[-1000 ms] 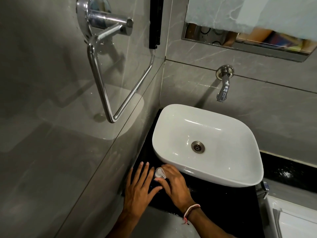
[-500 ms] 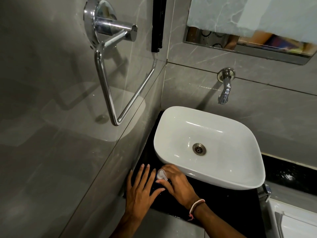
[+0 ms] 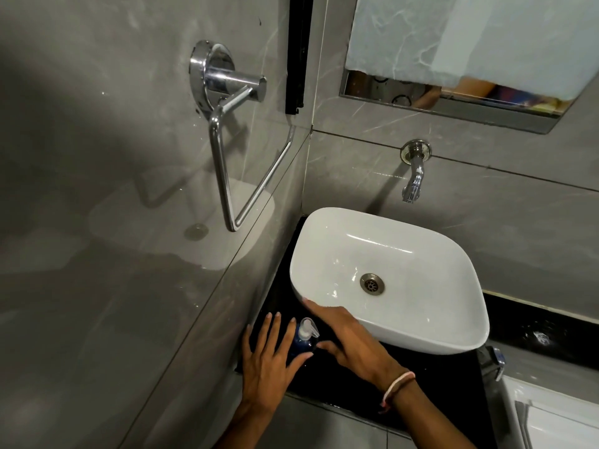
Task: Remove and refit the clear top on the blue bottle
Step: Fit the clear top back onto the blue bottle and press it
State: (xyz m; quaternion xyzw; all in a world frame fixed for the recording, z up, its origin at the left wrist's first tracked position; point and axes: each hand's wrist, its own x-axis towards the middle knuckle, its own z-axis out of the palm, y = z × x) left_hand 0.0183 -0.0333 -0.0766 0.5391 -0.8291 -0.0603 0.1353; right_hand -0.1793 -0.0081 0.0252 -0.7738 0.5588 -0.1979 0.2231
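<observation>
A bathroom corner is seen from above, looking down at two bare hands on a black counter [image 3: 421,384]. A small blue bottle [image 3: 299,345] stands upright on the counter at about 6 o'clock in the view, just in front of the near left corner of a white basin [image 3: 405,247]. A clear top [image 3: 307,329] with a pump spout is seated on the bottle's neck. The left hand [image 3: 267,361] is placed at the bottle's 9 o'clock side, fingers spread and pointing away from the body, with the thumb curled round the bottle's lower front and touching it. The right hand [image 3: 350,338] is held at the bottle's 3 o'clock side, fingers loosely extended toward 11 o'clock and resting along the basin's near rim; its thumb points at the bottle's base, and contact there cannot be told. A pale band [image 3: 397,388] is worn on the right wrist. A round metal drain [image 3: 371,284] is set in the basin's middle. A chrome tap [image 3: 413,170] is mounted on the grey tiled wall at the basin's 12 o'clock. A chrome towel ring [image 3: 233,137] is fixed to the side wall at 10 o'clock. The lower edge of a mirror [image 3: 453,98] is seen at 1 o'clock.
</observation>
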